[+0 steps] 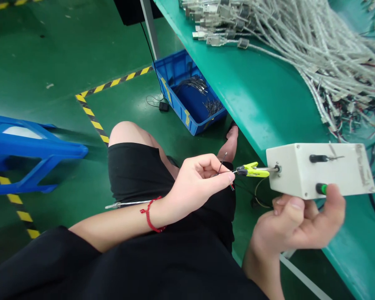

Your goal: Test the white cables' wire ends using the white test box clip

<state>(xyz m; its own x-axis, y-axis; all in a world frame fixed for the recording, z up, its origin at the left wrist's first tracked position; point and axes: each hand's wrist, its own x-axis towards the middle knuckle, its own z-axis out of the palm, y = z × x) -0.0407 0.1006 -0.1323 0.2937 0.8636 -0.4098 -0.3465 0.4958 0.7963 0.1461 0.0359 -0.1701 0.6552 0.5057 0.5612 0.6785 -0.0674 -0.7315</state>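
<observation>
My left hand (203, 179), with a red cord bracelet at its wrist, is closed in a pinch on the thin wires of a cable (129, 203). A dark wire end sticks up above its fingers, and the cable's clear plug end shows behind the forearm. The wires reach a yellow-green clip (253, 169) with dark jaws, mounted on a metal shaft from a pale grey box (287, 166). My right hand (296, 229) is at the box's lower edge, its fingers curled against it. One finger of it touches the green knob or button (321, 188) beside a black toggle switch (318, 158).
A big pile of clear-jacketed USB cables (287, 33) lies on the green table (253, 91). On the floor stands a blue bin (192, 125) holding cable bundles. A blue plastic stool (34, 141) is at left, near yellow-black floor tape (93, 118). Black cords run behind the box.
</observation>
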